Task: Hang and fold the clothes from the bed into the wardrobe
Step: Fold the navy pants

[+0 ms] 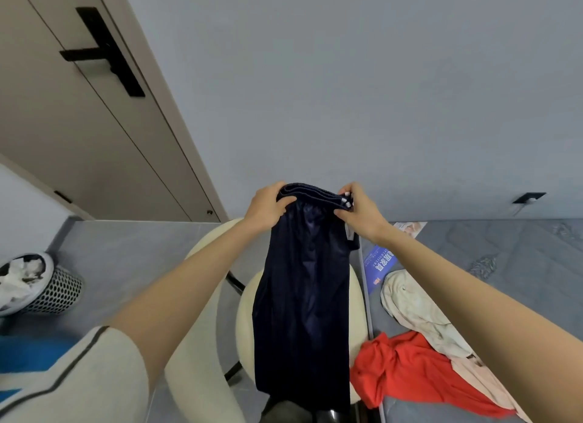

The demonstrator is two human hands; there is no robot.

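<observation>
**A:** What do the hands have hold of?

**B:** Both hold one dark navy garment (303, 296) by its elastic waistband (312, 194), lifted in front of the grey wall (347, 75). The left hand (268, 206) grips the waistband's left end, fingers curled over the top edge and thumb pressed on the front. The right hand (359, 211) pinches the right end, where two white cord tips poke out beside the fingers.

**A:** Trousers or shorts?

**B:** Hard to say. The cloth hangs straight down as one long doubled panel, and its hem runs out of sight near the bottom of the view, so it may be either.

**A:** Where does it hang?

**B:** In the air above a cream chair (195, 384), which stands on the grey floor (126, 249) just beside the bed (504, 265).

**A:** And what lies on the bed?

**B:** A red garment (410, 372) is crumpled at the near edge of the mattress. A cream garment (419, 315) lies just beyond it and touches it, and a pale pink piece (482, 381) trails toward the lower right. A blue booklet (377, 265) with white lettering rests at the mattress edge, below the right wrist.

**A:** Anything else in the room?

**B:** A taupe door (79, 123) with a black handle (101, 52) fills the upper left. A mesh wastebasket (47, 290) stuffed with white paper sits on the floor at the far left. A dark socket plate (528, 198) sits low on the wall at the right.
</observation>
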